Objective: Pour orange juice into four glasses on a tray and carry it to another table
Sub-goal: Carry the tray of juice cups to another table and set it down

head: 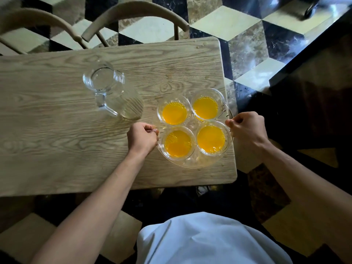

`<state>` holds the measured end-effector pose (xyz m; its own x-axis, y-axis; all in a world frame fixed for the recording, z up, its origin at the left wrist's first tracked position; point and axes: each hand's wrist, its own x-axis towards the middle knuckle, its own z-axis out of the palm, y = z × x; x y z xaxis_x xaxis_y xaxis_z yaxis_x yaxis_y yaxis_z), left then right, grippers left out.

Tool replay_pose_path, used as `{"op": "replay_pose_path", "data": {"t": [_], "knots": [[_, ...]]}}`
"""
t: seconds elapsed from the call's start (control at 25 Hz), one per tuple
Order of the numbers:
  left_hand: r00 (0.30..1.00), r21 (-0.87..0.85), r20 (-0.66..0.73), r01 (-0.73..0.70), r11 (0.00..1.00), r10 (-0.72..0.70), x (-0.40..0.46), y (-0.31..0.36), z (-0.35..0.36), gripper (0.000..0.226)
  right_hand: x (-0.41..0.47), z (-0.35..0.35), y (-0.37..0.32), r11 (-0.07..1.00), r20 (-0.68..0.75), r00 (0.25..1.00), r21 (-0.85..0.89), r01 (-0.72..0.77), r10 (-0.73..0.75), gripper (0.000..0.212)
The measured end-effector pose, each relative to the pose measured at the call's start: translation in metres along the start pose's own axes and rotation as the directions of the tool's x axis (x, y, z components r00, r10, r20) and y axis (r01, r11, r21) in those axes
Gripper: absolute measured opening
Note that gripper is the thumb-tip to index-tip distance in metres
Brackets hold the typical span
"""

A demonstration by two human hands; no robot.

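four filled glasses, both hands on the tray

a round clear glass tray with a ribbed, pressed pattern sits near the right end of a pale, strongly grained wooden bench with rounded corners. on the tray stand four round clear glasses, packed in a square and touching or nearly so: far left, far right, near left, near right. each holds opaque orange juice with small bubbles at the edge.

the left hand curls its grip closed on the tray's left rim; the right hand is closed the same way on the right rim. whether the tray is lifted cannot be told.

to the left, apart from the tray, a clear glass pitcher with a looped handle stands emptied. behind the bench curve two bentwood chair backs; the floor is polished marble in a cube pattern.
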<state>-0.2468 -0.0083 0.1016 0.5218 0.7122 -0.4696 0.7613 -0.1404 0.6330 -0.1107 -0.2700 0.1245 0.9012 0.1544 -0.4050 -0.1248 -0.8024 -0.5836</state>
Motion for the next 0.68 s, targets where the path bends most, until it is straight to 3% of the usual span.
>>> {"op": "replay_pose_path", "data": {"t": [0.28,0.68], "knots": [[0.984,-0.085,-0.108,0.132,0.988,-0.141,-0.068,-0.033,-0.022,0.035,-0.028,-0.003,-0.008,0.981,0.092,0.981,-0.075,0.177,-0.170,0.023],[0.870,-0.411,-0.250,0.302,0.860,-0.425,-0.157,-0.104,-0.070,0.026,-0.069,0.045,-0.060,0.903,0.300,0.894,-0.171,0.394,-0.333,0.025]]}}
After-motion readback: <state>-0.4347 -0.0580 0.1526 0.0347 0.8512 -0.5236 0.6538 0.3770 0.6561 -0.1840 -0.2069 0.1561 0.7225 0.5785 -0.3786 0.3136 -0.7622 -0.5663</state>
